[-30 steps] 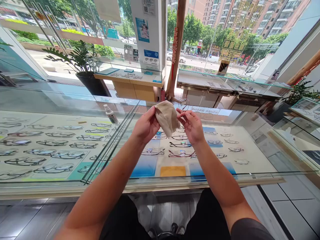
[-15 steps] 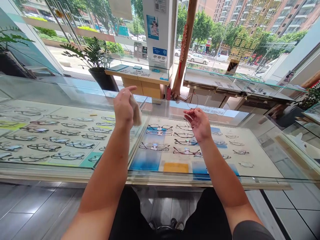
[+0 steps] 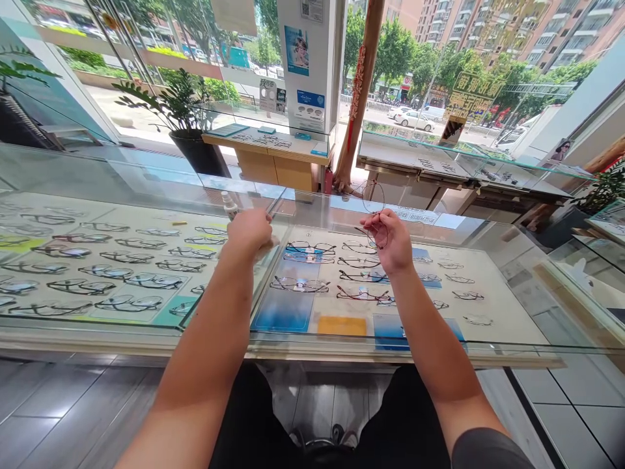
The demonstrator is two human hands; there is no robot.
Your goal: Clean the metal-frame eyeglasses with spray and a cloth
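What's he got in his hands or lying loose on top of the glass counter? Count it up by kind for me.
Pair of glasses, in the right hand: 1
Cloth, under the left hand: 1
Spray bottle: 1
Total: 3

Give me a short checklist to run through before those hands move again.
1. Right hand pinches the glasses securely: ok.
2. Glasses held up above the glass counter: ok.
3. Left hand holds the cloth down on the counter: ok.
4. Spray bottle apart from the left hand: ok.
5. Lenses free of smudges: cannot tell.
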